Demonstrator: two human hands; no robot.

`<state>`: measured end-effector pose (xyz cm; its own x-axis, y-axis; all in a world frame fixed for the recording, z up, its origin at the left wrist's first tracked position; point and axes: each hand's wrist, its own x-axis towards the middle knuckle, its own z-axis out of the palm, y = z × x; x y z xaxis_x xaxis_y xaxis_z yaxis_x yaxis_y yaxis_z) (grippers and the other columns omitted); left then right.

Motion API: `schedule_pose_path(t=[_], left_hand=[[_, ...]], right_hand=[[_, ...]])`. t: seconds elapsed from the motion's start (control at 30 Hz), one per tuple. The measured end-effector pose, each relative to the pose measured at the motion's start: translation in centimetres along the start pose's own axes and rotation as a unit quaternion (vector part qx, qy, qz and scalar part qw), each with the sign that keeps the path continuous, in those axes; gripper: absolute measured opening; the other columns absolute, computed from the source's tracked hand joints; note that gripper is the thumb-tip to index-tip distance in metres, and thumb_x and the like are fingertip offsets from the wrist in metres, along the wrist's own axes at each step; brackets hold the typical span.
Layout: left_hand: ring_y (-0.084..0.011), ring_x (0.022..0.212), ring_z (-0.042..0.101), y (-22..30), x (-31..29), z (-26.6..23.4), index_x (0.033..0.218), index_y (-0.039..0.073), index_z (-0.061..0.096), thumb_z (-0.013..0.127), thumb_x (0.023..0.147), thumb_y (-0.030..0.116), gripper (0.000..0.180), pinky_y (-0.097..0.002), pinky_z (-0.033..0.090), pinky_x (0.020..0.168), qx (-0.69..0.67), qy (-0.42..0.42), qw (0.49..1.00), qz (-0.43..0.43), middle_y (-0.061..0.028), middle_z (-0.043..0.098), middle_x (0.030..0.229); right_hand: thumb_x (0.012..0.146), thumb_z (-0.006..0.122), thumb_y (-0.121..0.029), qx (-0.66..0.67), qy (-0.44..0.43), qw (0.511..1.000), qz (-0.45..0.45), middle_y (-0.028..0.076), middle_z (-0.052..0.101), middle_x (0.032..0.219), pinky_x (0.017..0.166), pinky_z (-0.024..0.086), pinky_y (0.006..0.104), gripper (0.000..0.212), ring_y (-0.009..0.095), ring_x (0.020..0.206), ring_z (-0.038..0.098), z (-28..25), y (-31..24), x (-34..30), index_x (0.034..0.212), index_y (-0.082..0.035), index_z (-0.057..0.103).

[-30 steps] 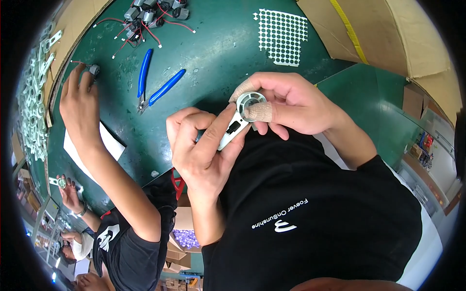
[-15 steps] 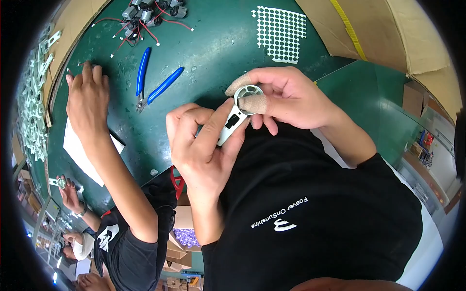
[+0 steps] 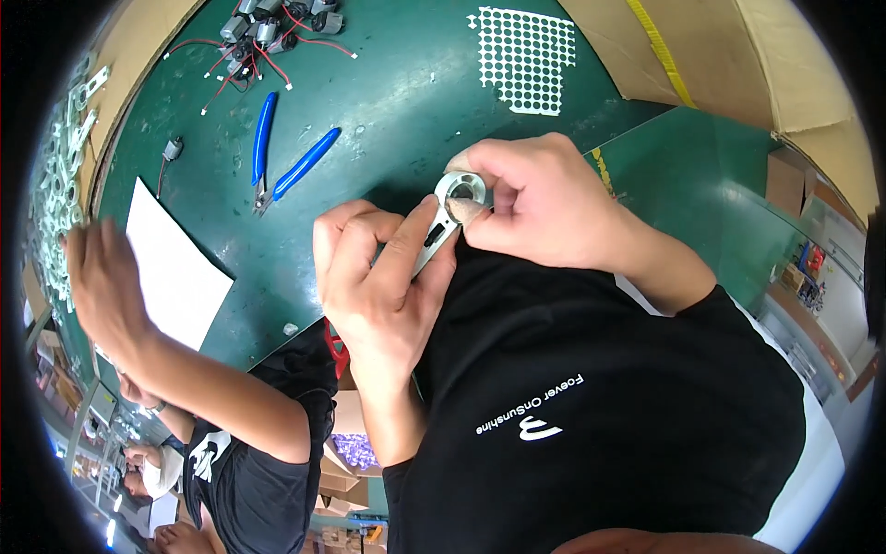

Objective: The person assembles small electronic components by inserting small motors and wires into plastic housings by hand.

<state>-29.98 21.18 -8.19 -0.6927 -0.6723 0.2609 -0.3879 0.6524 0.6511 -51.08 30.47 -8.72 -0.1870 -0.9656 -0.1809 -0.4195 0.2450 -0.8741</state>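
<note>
My left hand grips the narrow handle of a pale green plastic housing between thumb and fingers. At its upper end is a ring-shaped head with an opening, and a dark slot shows in the handle. My right hand pinches the ring's rim, with the tan-covered thumb reaching into the opening and the index finger on the outer edge. Whether a small piece lies under the thumb is hidden. Blue-handled cutters lie spread on the green table, left of my hands.
Several small motors with red wires are heaped at the back; one motor lies apart. A punched white sheet lies far right, beside cardboard. White paper, a co-worker's blurred hand and piled pale parts are left.
The housing's ring has tipped, and my right fingers have curled closer around it. The co-worker's hand has swung left and nearer, leaving a single motor visible on the table.
</note>
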Motion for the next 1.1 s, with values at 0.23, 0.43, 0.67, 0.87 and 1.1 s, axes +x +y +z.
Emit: schedule_pose_path(t=[0.23,0.43,0.67,0.87,1.1], left_hand=[[-0.0302,0.101,0.069,-0.8,-0.4,-0.1,0.118,0.009,0.094,0.103,0.069,0.007,0.05,-0.0453,0.06,0.089,-0.023,0.001,0.999,-0.035,-0.0045,0.07,0.097],[-0.0307,0.101,0.069,-0.6,-0.1,-0.2,0.116,0.009,0.094,0.103,0.069,0.006,0.048,-0.0448,0.06,0.09,-0.038,-0.017,0.998,-0.049,-0.0049,0.071,0.098],[-0.0284,0.106,0.073,0.9,-0.2,-0.2,0.122,0.006,0.091,0.095,0.079,0.003,0.043,-0.0458,0.056,0.089,0.076,-0.006,0.995,0.066,-0.0022,0.072,0.102],[-0.0307,0.104,0.07,1.9,0.4,-1.0,0.122,0.01,0.092,0.102,0.073,0.007,0.05,-0.0452,0.058,0.09,0.042,-0.007,0.999,0.008,-0.0036,0.072,0.102],[-0.0309,0.106,0.071,2.5,-0.5,0.1,0.122,0.003,0.09,0.097,0.078,0.004,0.045,-0.0462,0.055,0.087,0.045,0.005,0.998,0.042,-0.0059,0.071,0.101]], right_hand=[[0.102,0.091,-0.01,0.092,-0.036,0.995,-0.005,0.006,0.079,0.086,0.064,0.057,0.0289,0.045,0.014,0.07,0.077,-0.6,1.8,-0.2,0.145,-0.003,0.08],[0.097,0.091,-0.018,-0.015,0.001,0.997,-0.072,0.013,0.077,0.083,0.065,0.059,0.0424,0.037,0.029,0.07,0.078,-0.5,1.2,-0.3,0.128,-0.003,0.081],[0.087,0.093,-0.006,-0.032,0.039,0.997,-0.06,0.004,0.075,0.073,0.059,0.058,0.0309,0.032,0.014,0.062,0.076,0.7,0.8,-0.2,0.115,-0.008,0.08],[0.102,0.089,-0.003,0.138,-0.026,0.99,-0.02,0.007,0.087,0.098,0.068,0.059,0.0261,0.034,0.007,0.074,0.075,-2.1,0.7,-0.7,0.135,0.0,0.082],[0.106,0.083,0.0,0.168,-0.04,0.985,0.021,0.006,0.08,0.086,0.061,0.056,0.0282,0.019,0.011,0.066,0.075,-1.8,0.4,-1.3,0.124,0.0,0.076]])
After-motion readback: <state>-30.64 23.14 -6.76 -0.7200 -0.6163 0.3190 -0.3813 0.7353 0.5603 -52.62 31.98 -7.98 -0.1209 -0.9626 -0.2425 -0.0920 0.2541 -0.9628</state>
